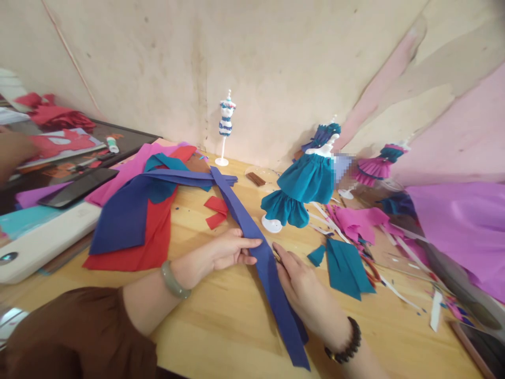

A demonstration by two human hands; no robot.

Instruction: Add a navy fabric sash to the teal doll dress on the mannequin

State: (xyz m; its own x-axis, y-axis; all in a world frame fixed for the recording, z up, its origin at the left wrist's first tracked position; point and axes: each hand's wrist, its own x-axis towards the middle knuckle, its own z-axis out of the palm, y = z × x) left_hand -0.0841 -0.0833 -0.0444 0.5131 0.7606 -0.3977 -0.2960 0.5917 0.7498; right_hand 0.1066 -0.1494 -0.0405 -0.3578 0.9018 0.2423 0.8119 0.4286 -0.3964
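Note:
A long dark-blue paper strip (244,221) runs diagonally across the wooden table (221,321). My left hand (226,250) pinches the strip's left edge, fingers closed on it. My right hand (295,276) rests against the strip's right edge, fingers curled; something small and metallic may be in them, but I cannot make it out. A small mannequin in a teal dress (305,184) stands just beyond my right hand. A teal paper piece (347,268) lies right of that hand.
Red, blue and magenta paper sheets (134,221) are piled at left beside a white box (43,239) and a dark tablet (74,189). Two more mannequins (226,123) (379,163) stand near the wall. Pink scraps and white strips (355,221) litter the right. Another person's hand (13,150) shows at far left.

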